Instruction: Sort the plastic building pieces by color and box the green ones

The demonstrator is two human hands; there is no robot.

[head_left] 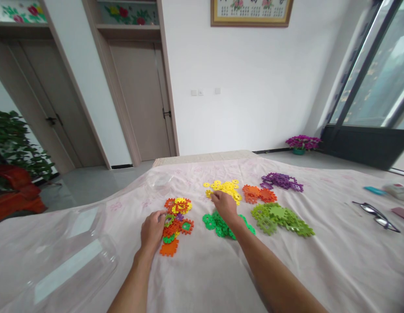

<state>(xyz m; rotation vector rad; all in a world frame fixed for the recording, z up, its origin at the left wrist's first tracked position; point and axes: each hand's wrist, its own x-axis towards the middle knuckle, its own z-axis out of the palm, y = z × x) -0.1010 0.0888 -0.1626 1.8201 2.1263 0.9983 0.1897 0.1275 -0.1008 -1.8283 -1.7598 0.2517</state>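
My left hand (152,230) rests at the left edge of a mixed cluster of toothed plastic building pieces (177,227) in orange, yellow, green and purple. Its fingers are curled against the cluster; what lies between them is hidden. Over the yellow pile (225,187), my right hand (224,206) pinches a yellow flower-shaped building piece (208,193) at its fingertips. A green pile (218,225) lies under my right wrist. To the right are a light green pile (280,217), an orange pile (258,194) and a purple pile (282,181).
A pale cloth (202,278) covers the table. Clear plastic containers (74,256) lie at the left, with another clear item (160,180) behind. Glasses (377,215), a blue object (374,190) and a whitish packet (397,191) sit at the right.
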